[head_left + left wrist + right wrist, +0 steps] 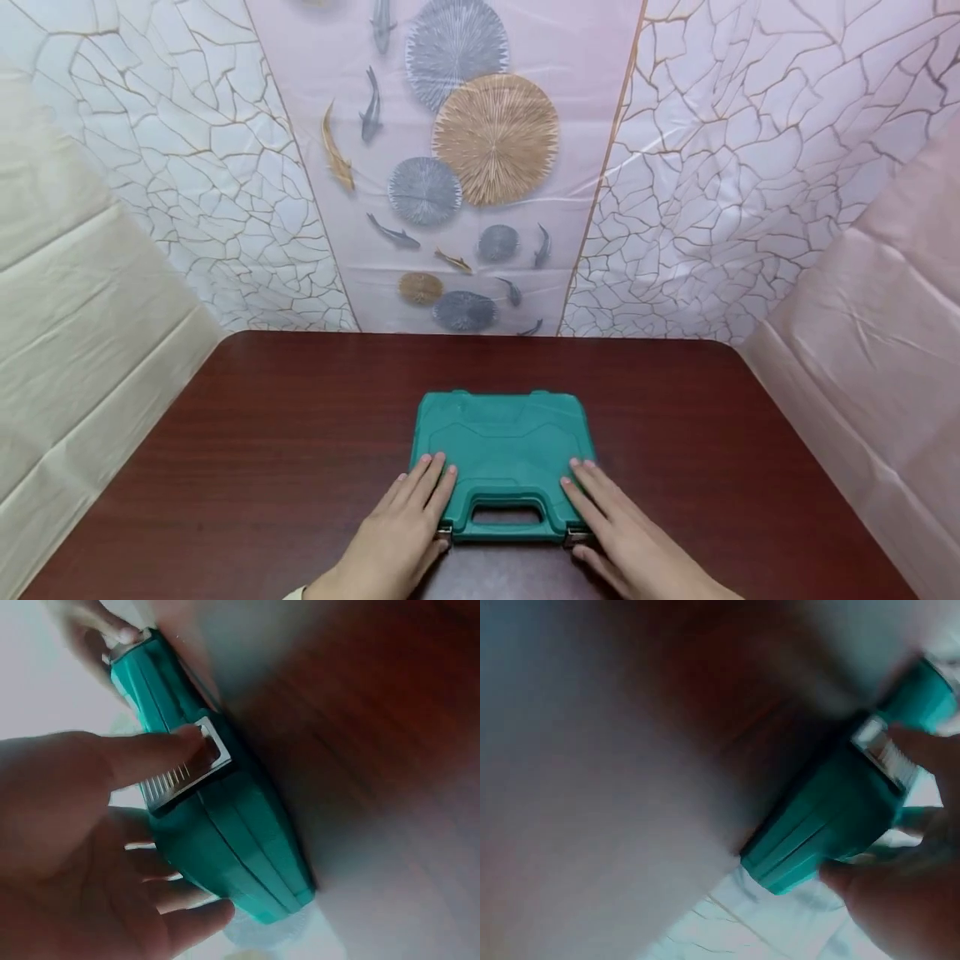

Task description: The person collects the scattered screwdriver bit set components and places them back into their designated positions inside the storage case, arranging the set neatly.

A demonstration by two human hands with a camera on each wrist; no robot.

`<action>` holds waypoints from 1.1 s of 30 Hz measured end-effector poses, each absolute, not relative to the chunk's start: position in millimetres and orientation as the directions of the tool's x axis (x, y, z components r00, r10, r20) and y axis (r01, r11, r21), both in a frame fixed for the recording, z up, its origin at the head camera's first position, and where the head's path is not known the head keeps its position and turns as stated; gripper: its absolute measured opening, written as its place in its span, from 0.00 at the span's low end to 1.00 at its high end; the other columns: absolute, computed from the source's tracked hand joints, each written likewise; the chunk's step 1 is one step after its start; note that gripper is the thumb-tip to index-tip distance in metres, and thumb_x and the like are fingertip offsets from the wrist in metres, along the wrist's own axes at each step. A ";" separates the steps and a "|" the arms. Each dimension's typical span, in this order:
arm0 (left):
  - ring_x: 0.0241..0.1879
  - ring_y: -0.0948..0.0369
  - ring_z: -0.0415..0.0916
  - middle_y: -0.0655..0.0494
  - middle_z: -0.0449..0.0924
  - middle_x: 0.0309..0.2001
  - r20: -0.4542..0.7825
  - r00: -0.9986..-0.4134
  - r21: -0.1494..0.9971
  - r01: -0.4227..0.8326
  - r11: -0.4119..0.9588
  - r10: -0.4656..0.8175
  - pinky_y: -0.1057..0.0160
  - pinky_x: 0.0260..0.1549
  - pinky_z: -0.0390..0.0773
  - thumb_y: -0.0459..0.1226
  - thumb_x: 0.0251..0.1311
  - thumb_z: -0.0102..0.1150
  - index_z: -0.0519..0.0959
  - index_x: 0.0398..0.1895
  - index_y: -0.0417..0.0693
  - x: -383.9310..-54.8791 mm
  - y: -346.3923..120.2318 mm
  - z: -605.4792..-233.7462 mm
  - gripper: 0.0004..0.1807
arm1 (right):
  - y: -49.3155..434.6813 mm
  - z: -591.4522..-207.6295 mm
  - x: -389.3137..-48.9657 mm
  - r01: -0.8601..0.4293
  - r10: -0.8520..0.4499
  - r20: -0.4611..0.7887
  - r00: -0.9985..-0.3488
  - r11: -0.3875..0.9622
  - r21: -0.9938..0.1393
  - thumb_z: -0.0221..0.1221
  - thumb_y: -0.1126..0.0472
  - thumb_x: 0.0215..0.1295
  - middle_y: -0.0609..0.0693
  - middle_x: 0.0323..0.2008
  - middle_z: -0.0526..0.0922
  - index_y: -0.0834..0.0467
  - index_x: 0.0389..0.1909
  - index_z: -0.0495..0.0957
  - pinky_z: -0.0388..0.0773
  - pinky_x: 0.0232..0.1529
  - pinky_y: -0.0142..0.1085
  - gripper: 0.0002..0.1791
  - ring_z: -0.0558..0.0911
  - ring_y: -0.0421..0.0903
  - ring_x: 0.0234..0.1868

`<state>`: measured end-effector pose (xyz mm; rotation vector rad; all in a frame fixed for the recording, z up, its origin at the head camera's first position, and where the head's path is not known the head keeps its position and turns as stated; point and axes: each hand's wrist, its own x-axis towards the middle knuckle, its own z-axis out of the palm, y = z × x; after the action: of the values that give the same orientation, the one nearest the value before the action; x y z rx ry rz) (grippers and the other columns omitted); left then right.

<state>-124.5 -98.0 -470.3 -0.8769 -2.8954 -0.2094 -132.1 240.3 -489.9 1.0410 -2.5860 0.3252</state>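
Note:
A closed green plastic carrying case [504, 442] lies flat on the table, its handle facing the near edge. My left hand [397, 533] rests on its near left corner, fingers straight along the lid. In the left wrist view the thumb of that hand presses on a metal latch [187, 769]. Over the near right corner lies my right hand [630, 533], also with extended fingers on the lid. Its thumb touches the other metal latch [889, 754] in the right wrist view, which is blurred. Whatever the case contains is hidden.
The dark red-brown wooden table [262, 450] extends around the case on all sides. Behind it hangs a patterned backdrop [465, 250] with fish and round shapes. Pale fabric panels [97, 333] flank the table on the left and right.

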 end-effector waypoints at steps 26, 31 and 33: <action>0.77 0.38 0.60 0.40 0.52 0.83 0.071 -0.963 0.587 0.250 0.770 0.258 0.33 0.65 0.72 0.60 0.57 0.76 0.66 0.81 0.50 -180.0 -111.4 -463.5 0.52 | 232.2 -459.1 -175.5 -0.314 -0.243 0.199 -0.949 0.742 -0.592 0.68 0.41 0.69 0.69 0.76 0.64 0.61 0.79 0.65 0.68 0.65 0.72 0.46 0.67 0.72 0.73; 0.80 0.39 0.55 0.37 0.55 0.82 0.292 -0.938 0.420 0.299 0.857 0.185 0.32 0.72 0.63 0.67 0.60 0.67 0.67 0.80 0.44 -205.2 -114.2 -454.0 0.53 | 246.3 -442.4 -209.8 -0.294 -0.163 0.295 -0.941 0.828 -0.478 0.63 0.35 0.71 0.67 0.82 0.53 0.54 0.84 0.56 0.51 0.69 0.79 0.50 0.54 0.76 0.79; 0.81 0.39 0.52 0.35 0.55 0.81 0.366 -0.915 0.346 0.306 0.887 0.172 0.32 0.75 0.57 0.69 0.62 0.64 0.66 0.80 0.42 -217.4 -115.1 -451.5 0.54 | 252.3 -438.0 -223.4 -0.282 -0.131 0.344 -0.930 0.855 -0.435 0.62 0.33 0.70 0.66 0.82 0.52 0.52 0.84 0.56 0.46 0.70 0.80 0.50 0.51 0.75 0.80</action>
<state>-217.4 -115.1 -451.5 -0.3557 -2.7281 -0.5768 -223.4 252.3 -438.0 0.3117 -2.7277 0.7060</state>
